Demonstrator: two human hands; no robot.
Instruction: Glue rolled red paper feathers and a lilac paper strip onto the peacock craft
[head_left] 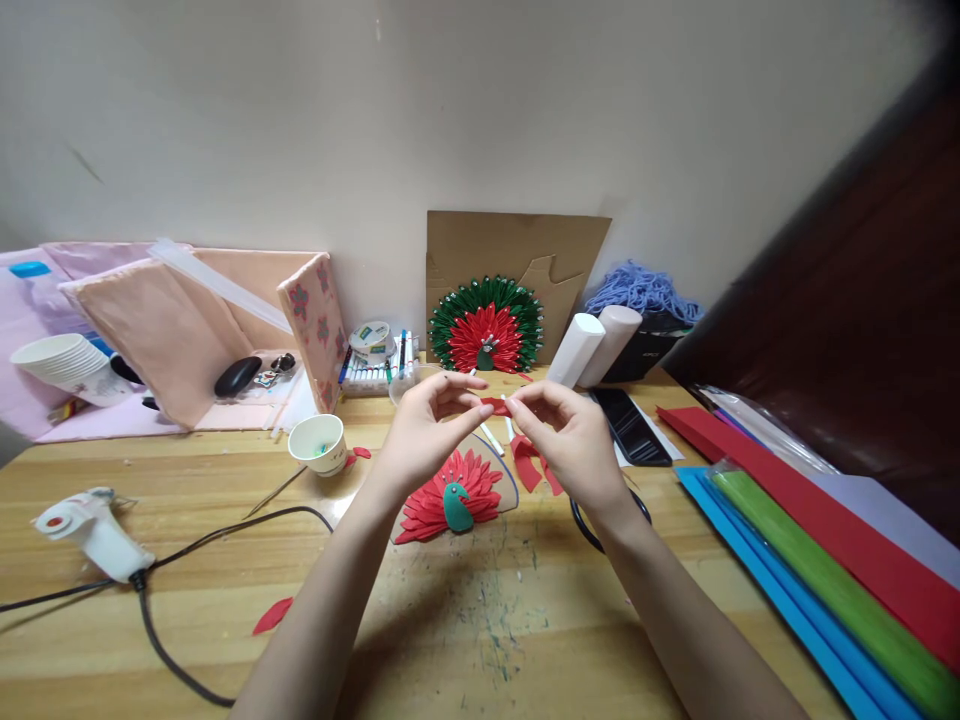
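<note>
Both hands are raised over the middle of the wooden table [187, 600]. My left hand [427, 425] and my right hand [574, 440] pinch a small red foam piece [496, 405] between their fingertips. Below them lies a half-made peacock [452, 495] with red foam feathers and a teal body, on a clear plastic sheet. A few cut red foam strips [529, 464] lie just right of it.
A finished red-and-green peacock [486, 335] leans on cardboard at the wall. A white glue gun [94, 530] with a black cord lies at the left, a paper cup [319, 442] nearby. Coloured foam sheets [817, 560] are stacked at the right. Markers, tape and white tubes stand behind.
</note>
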